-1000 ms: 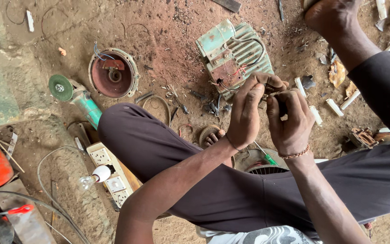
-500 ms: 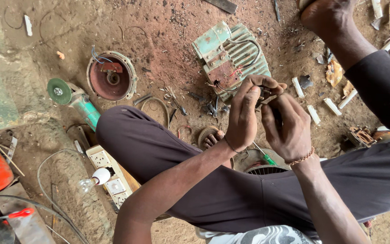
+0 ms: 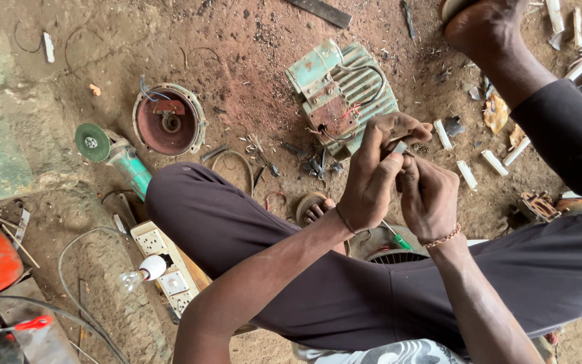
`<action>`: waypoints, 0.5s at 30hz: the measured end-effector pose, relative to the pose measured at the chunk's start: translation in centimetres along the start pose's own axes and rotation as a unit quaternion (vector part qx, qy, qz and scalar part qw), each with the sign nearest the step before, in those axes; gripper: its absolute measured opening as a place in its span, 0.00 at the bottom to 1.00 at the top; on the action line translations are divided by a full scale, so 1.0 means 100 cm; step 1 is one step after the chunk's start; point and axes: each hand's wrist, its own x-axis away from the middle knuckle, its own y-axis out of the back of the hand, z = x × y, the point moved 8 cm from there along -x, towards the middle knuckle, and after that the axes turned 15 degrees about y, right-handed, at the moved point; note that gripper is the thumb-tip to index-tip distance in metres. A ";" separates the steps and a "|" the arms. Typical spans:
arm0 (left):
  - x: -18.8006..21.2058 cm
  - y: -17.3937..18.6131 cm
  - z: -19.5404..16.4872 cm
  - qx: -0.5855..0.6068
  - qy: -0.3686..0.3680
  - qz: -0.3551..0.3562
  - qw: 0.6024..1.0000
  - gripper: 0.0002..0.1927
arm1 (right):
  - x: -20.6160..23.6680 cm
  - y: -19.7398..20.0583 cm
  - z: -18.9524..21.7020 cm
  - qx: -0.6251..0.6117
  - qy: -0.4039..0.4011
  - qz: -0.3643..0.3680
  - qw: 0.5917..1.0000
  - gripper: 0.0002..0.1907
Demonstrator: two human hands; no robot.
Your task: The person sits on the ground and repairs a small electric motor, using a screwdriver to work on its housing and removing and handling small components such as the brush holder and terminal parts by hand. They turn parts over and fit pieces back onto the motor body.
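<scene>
Small grey part [image 3: 399, 147] pinched betw. fingers [image 3: 380, 168] of left hand [image 3: 372, 182] and right hand [image 3: 429, 195], above lap, in front of green motor [image 3: 341, 91]. Long axis approx. slanted up-right, hard to tell. Both hands touching it, fingers pressed together.

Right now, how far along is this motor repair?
Done: the green motor lies opened, its round end cover set apart on the dirt. In hand: left hand and right hand pinch a small pale part between fingertips. Left: wires hang loose from the motor; cover not refitted.
</scene>
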 end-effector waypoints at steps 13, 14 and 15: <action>-0.002 0.000 0.003 0.036 0.013 0.007 0.999 0.19 | 0.002 0.009 0.006 0.001 0.028 -0.050 0.998 0.09; -0.002 0.001 0.002 0.030 0.009 0.003 1.000 0.18 | 0.000 0.012 0.016 0.008 0.085 -0.071 0.994 0.10; -0.003 0.001 0.001 0.024 0.005 -0.001 1.000 0.17 | 0.000 0.015 0.027 0.014 0.143 -0.091 0.985 0.12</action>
